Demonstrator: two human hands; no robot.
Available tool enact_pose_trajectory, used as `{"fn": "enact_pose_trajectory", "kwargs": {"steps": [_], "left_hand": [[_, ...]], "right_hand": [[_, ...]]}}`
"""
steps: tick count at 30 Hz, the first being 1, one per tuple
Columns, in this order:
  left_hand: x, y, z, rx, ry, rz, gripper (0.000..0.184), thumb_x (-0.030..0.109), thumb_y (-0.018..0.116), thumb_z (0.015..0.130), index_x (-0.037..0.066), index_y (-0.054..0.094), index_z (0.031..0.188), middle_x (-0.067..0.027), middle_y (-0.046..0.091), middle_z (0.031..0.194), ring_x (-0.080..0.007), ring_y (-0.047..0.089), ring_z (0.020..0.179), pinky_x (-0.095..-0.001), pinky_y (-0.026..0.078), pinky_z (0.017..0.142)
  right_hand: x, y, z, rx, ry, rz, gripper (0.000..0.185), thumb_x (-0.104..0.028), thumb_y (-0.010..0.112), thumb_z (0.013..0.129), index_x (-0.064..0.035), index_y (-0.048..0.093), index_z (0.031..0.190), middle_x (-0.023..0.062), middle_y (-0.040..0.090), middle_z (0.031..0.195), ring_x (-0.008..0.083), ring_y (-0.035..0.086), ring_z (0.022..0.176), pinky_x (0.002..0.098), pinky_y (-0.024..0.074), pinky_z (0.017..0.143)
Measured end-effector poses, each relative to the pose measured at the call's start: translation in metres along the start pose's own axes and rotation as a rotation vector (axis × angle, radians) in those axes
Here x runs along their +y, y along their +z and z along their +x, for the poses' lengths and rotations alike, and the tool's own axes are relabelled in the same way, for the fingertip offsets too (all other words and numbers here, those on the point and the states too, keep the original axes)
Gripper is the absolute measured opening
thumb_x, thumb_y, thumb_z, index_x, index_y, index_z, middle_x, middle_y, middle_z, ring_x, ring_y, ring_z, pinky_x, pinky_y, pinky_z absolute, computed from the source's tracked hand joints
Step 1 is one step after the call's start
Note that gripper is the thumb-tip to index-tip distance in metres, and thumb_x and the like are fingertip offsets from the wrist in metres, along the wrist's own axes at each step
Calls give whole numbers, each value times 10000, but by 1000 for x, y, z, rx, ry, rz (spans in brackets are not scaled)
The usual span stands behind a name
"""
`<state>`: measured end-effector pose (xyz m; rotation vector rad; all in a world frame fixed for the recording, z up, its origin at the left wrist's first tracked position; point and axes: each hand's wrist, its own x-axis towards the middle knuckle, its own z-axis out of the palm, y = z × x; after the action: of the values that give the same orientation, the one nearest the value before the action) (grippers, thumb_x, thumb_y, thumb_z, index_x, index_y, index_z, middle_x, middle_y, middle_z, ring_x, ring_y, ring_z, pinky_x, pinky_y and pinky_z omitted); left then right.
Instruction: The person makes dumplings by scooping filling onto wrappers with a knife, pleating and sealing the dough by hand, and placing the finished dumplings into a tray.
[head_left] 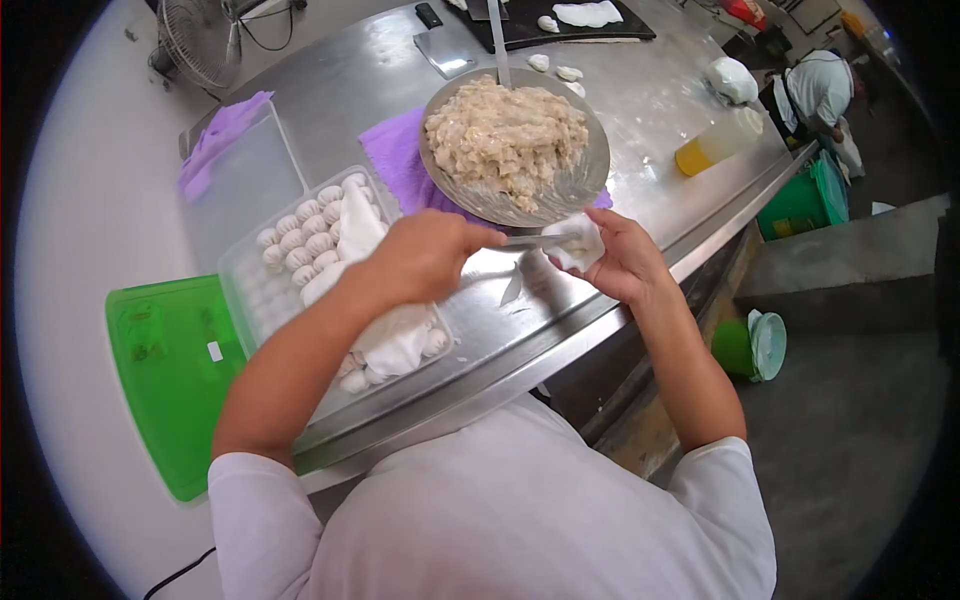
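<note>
My left hand (430, 256) is closed round the handle of a flat metal spatula (535, 241), whose blade lies against a white dough wrapper (577, 246). The wrapper rests in the cupped fingers of my right hand (622, 256). Just beyond both hands, a round metal pan (545, 205) holds a mound of pale filling (505, 135), with a metal handle standing up at its far side. Left of my left hand, a clear plastic tray (240, 290) holds rows of pleated dumplings (318, 243), partly covered by a white cloth (362, 228).
Purple cloth (395, 150) lies under the pan. A green lid (165, 370) is at the left. Beyond the pan are a metal scraper (447, 52) and a black board (625, 25). A yellow-filled bottle (715, 145) stands right; a person (820, 90) bends beyond green bins (800, 205).
</note>
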<state>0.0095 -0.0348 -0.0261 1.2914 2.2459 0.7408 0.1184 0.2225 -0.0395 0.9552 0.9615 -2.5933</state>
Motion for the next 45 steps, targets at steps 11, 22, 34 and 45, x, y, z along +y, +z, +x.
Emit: {"fn": "enact_pose_trajectory", "kwargs": {"steps": [11, 22, 34, 45], "left_hand": [[22, -18, -28, 208, 162, 310, 401, 26, 642, 833, 205, 733, 1180, -64, 654, 846, -264, 651, 808, -402, 526, 675], [18, -45, 12, 44, -157, 386, 416, 34, 534, 819, 167, 732, 1159, -166, 719, 981, -368, 681, 915, -473, 535, 759], [3, -25, 33, -38, -189, 381, 404, 42, 551, 789, 124, 745, 1133, -194, 716, 1040, -372, 678, 1010, -474, 537, 878], [-9, -21, 37, 85, -173, 351, 249, 64, 552, 813, 70, 746, 969, -206, 711, 978, -386, 684, 983, -480, 544, 825]], "right_hand": [[-3, -13, -9, -203, 32, 136, 448, -319, 471, 1058, 5, 437, 1365, 197, 567, 1315, 361, 586, 1197, 535, 508, 985], [-2, -5, -26, 14, -51, -85, 391, -281, 505, 1048, -6, 497, 1325, 145, 626, 1239, 304, 636, 1122, 491, 526, 979], [-1, -12, -20, -13, -49, -84, 373, -271, 547, 1032, -3, 527, 1291, 136, 644, 1215, 296, 652, 1090, 482, 538, 958], [2, -10, -19, 48, -52, -126, 358, -258, 549, 1028, -11, 530, 1286, 135, 647, 1203, 308, 659, 1073, 488, 537, 951]]}}
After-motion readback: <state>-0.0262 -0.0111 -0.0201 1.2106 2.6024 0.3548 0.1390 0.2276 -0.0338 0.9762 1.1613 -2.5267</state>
